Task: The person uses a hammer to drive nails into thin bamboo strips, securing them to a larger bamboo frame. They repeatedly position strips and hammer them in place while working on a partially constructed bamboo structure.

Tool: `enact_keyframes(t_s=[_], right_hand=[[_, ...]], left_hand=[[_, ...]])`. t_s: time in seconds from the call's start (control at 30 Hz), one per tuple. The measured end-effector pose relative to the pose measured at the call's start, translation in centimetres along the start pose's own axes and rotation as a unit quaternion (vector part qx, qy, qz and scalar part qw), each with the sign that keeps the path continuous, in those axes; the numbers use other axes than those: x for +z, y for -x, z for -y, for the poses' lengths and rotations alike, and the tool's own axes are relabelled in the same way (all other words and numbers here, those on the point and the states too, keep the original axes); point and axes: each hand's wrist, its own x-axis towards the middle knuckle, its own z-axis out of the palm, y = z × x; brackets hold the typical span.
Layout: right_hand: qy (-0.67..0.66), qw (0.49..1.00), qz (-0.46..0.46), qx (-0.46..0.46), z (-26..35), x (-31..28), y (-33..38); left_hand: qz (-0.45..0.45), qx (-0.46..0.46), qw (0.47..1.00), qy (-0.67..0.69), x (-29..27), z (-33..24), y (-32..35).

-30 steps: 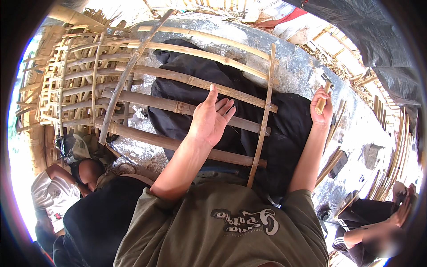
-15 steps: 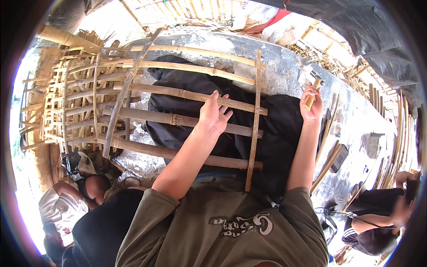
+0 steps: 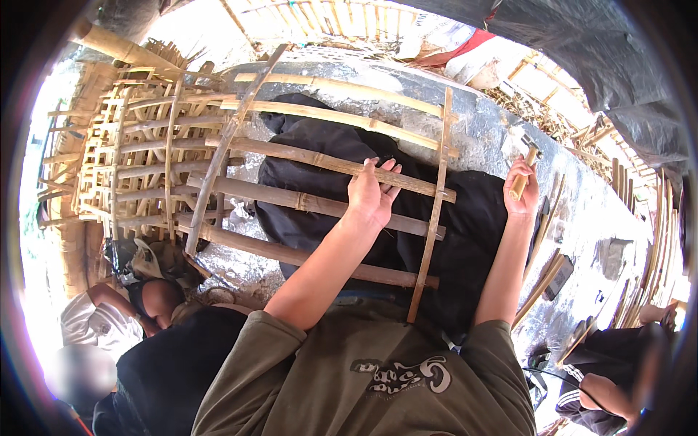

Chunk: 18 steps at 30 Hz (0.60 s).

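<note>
A bamboo frame [image 3: 438,218] of several long slats crossed by thin strips lies over my lap and the black cloth under it. My left hand [image 3: 371,195] is at the middle bamboo slat [image 3: 305,157], thumb and fingers closed about it near the right cross strip. My right hand [image 3: 520,190] is closed round the wooden handle of a hammer [image 3: 533,156], raised to the right of the frame. The hammer's metal head points up and away from me, apart from the frame.
Woven bamboo panels [image 3: 145,156] stack at the left. Loose bamboo strips [image 3: 536,291] and a dark block [image 3: 558,277] lie at the right. A person [image 3: 174,363] sits close at my left and another [image 3: 603,370] at the lower right. Black sheeting [image 3: 625,65] hangs at the upper right.
The whole view has shifted, so frame and hands appear lower and further right. The fingers of my left hand have drawn closer together at the slat. My right hand keeps the hammer.
</note>
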Motion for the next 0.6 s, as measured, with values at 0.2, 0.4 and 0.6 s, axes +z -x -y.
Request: enact_keyframes(t_s=[0.2, 0.4, 0.6], right_hand=[[-0.012, 1.0, -0.013, -0.006, -0.1, 0.3, 0.1], [-0.03, 0.999, 0.006, -0.01, 0.1, 0.1, 0.3], [-0.043, 0.995, 0.082, -0.033, -0.1, 0.2, 0.7]], left_hand=[[0.022, 0.048, 0.999, -0.01, 0.7, 0.4, 0.9], [0.084, 0.078, 0.993, -0.014, 1.3, 0.2, 1.8], [0.129, 0.137, 0.981, -0.05, 2.9, -0.6, 4.8]])
